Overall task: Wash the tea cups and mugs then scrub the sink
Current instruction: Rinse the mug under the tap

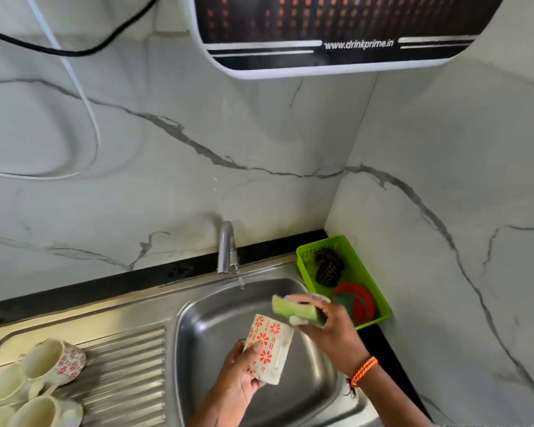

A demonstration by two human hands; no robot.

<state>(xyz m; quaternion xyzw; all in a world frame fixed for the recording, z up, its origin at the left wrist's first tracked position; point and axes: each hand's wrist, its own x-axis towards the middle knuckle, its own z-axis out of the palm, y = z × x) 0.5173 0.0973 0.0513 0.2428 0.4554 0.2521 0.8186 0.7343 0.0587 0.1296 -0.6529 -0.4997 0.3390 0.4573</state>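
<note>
Left hand (239, 384) wrapped around the white ceramic mug with red flower print (267, 349), tilted over the steel sink basin (198, 334). Right hand (330, 329) pinched a green soapy sponge (295, 311) just above the mug's rim. Mug likely slick and breakable, so grip the body. Cream cups (40, 368) sat at the drainboard's left edge; tap (226, 248) trickled.
</note>
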